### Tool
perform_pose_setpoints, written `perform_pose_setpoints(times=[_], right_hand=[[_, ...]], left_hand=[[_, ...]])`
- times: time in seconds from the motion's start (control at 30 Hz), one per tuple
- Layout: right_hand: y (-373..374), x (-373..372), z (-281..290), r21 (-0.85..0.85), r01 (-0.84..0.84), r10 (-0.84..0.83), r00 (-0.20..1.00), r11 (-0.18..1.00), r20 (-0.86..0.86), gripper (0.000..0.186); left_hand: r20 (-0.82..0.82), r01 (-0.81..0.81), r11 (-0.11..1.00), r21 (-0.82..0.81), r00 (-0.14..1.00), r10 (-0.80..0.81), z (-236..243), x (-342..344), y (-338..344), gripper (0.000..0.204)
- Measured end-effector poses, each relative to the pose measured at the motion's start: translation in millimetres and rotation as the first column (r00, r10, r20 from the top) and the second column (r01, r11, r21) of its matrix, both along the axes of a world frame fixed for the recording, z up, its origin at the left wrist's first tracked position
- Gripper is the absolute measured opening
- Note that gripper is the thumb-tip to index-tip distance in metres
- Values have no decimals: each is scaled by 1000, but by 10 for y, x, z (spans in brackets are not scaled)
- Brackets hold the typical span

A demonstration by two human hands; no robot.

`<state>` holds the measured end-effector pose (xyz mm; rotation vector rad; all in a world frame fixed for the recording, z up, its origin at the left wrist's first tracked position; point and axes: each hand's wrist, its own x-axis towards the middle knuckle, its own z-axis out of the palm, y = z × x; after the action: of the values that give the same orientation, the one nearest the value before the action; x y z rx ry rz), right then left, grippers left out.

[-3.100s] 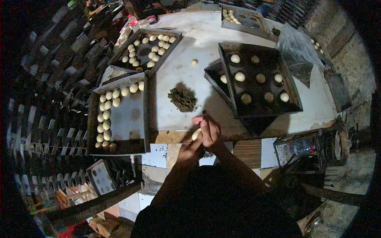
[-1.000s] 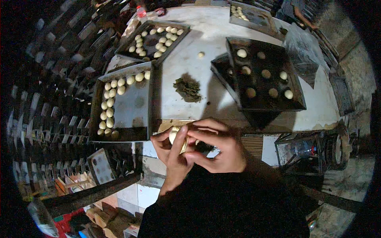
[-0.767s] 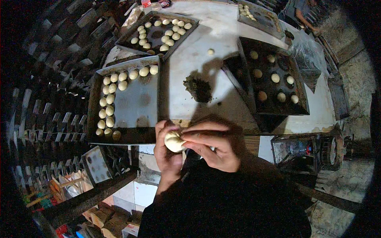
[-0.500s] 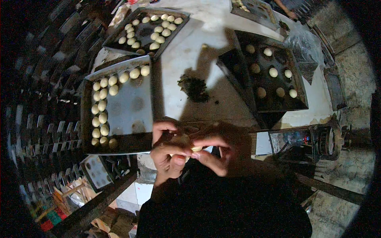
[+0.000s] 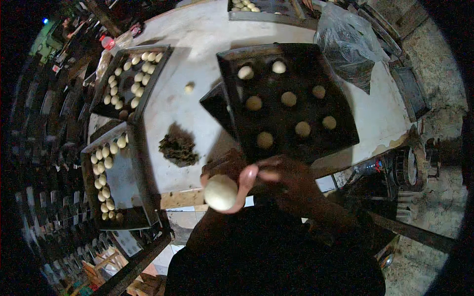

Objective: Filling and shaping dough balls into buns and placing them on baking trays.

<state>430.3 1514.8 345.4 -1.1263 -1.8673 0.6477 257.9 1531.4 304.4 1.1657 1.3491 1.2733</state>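
A smooth, pale, round dough ball [image 5: 220, 193] rests in my left hand [image 5: 240, 195], whose fingers curl up around its sides at the table's near edge. Just to the right, my right hand [image 5: 286, 180] lies in deep shadow. Its fingers stretch leftward, apart from the ball, with nothing visible in them. Beyond my hands sits a dark baking tray [image 5: 308, 111] with spaced rows of dough balls. To its left, a dark brown crumbly heap [image 5: 178, 146] lies on the white tabletop. Farther back is a small dough piece [image 5: 189, 88].
At the left, a near tray [image 5: 126, 175] and a far tray [image 5: 132, 80] hold several dough balls along their sides. Another tray [image 5: 274, 16] stands at the far edge. A clear plastic bag [image 5: 348, 42] lies at the back right. Dark racks fill the left side.
My hands have moved apart from pinching the dough together; the ball now shows whole in my left hand. My view has turned right, so the trays appear farther left.
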Motion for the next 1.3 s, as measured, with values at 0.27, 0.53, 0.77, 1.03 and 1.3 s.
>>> perform_pose_setpoints(times=[0.27,0.53,0.77,1.03,1.3], right_hand=[[504,984,-174,81,-227,194,936,971,295,35],[2044,1888,-448,-112,372,-372,928,922,20,39],[2722,2681,-1731,93,111,-145,703,989,696,65],[2051,1143,-241,430,116,-406,612,895,679,40],[334,-1429,-702,161,-296,206,883,941,421,25]], left_hand=[[-278,625,759,-183,708,-650,-857,1366,395,31],[13,483,871,-88,875,-483,-130,920,711,72],[132,-18,999,-43,991,24,24,-165,56,47],[129,-121,990,-74,983,130,-263,-1167,-510,35],[33,-31,1000,8,999,30,-464,-2457,-774,28]])
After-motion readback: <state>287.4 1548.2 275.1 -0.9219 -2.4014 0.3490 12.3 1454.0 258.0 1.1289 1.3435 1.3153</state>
